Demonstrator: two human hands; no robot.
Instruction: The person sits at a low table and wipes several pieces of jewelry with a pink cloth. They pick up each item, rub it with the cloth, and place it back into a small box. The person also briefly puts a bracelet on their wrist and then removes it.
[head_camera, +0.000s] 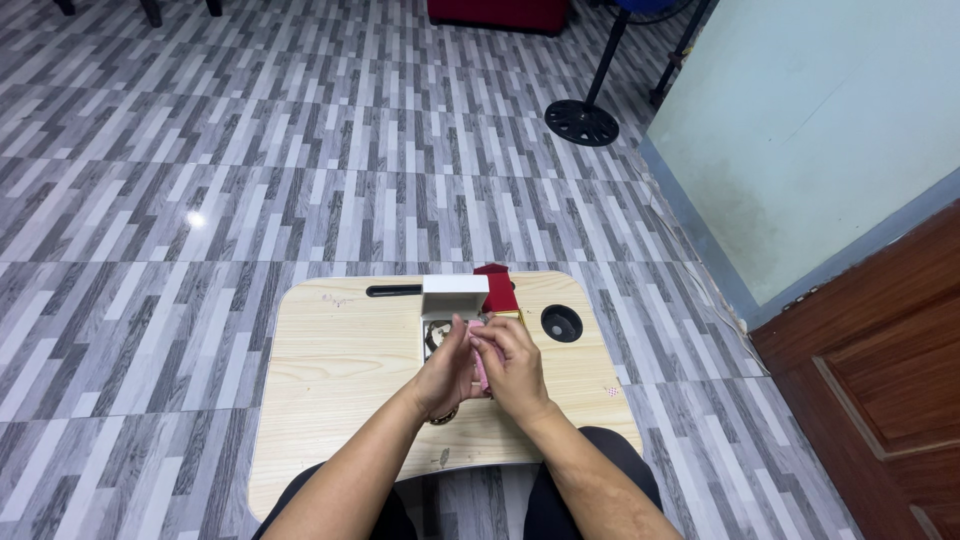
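Holding a pink strip (481, 368) between both hands over the lap desk (330, 370): left hand (447, 372) and right hand (514, 368) pinch it with fingers closed, touching each other. White box (454, 297) stands open just behind them, red box (498, 288) beside it. Cup hole (561, 323) to the right.

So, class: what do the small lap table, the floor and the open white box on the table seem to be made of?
Lap table: pale wood or wood-look laminate, matte, going by the faint grain lines.
Floor: probably glazed tile or vinyl printed as grey planks; a bright glare spot shows a glossy finish.
White box: likely card or plastic, smooth and plain; its lid stands open. The look leaves that open.
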